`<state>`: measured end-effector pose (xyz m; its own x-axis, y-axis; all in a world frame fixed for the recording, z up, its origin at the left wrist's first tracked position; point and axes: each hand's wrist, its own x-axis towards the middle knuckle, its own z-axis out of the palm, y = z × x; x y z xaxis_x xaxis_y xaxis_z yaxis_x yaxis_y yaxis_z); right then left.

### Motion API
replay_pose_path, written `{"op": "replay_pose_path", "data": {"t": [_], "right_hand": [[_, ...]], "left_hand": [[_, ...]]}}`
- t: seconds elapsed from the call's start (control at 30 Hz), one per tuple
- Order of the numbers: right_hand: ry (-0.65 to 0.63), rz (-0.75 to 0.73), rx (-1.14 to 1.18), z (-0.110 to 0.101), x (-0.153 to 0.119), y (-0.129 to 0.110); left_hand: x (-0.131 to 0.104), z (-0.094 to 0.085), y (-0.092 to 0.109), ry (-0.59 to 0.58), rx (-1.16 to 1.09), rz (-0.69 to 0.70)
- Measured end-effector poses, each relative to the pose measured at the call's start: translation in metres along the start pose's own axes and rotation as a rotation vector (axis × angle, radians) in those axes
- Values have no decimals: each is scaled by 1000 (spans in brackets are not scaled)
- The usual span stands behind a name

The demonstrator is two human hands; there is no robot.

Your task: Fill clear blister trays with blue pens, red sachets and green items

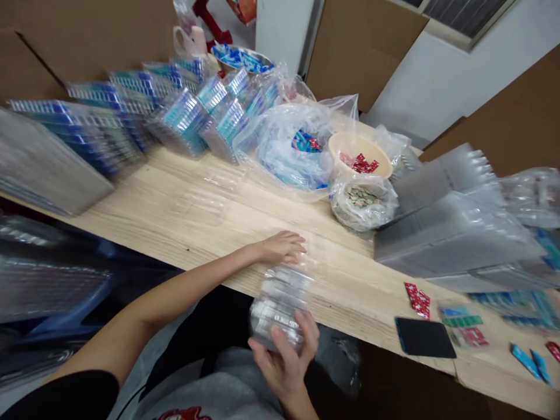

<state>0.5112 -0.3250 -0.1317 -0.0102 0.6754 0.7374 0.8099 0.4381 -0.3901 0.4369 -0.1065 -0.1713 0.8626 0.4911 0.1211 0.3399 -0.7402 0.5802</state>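
Note:
My right hand point(289, 353) grips a stack of clear plastic blister trays point(284, 291) at the table's front edge, thumb and fingers around its near end. The stack is blurred. My left hand point(283, 247) lies palm down just beyond it, its fingers stretched out and apart. Under and beside those fingers is a clear plastic tray point(317, 254) on the wooden table point(245, 233), hard to make out against the wood. Two more clear trays point(199, 207) lie flat to the left.
Filled blister packs point(179, 122) stand in rows at the back left. Mid-table sit a plastic bag point(275, 146) of blue packets, a cream bowl point(380, 160) with red packets and a lined bowl point(363, 201). Clear stacked trays point(437, 233) and a phone point(424, 337) are at right.

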Motion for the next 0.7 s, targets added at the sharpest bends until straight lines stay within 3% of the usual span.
{"op": "replay_pose_path", "data": {"t": [0.13, 0.27, 0.43, 0.6, 0.7], "right_hand": [[131, 44, -123, -31, -6, 22], [314, 31, -277, -43, 3, 47], [352, -17, -291, -34, 20, 64], [338, -32, -212, -19, 27, 68], [354, -51, -191, -13, 30, 67]], "left_hand": [[-11, 0, 9, 38, 167, -129], [-30, -2, 18, 92, 242, -319], [-32, 4, 27, 179, 348, -540], [-27, 2, 23, 163, 451, -528], [-38, -6, 23, 135, 474, -533]]}}
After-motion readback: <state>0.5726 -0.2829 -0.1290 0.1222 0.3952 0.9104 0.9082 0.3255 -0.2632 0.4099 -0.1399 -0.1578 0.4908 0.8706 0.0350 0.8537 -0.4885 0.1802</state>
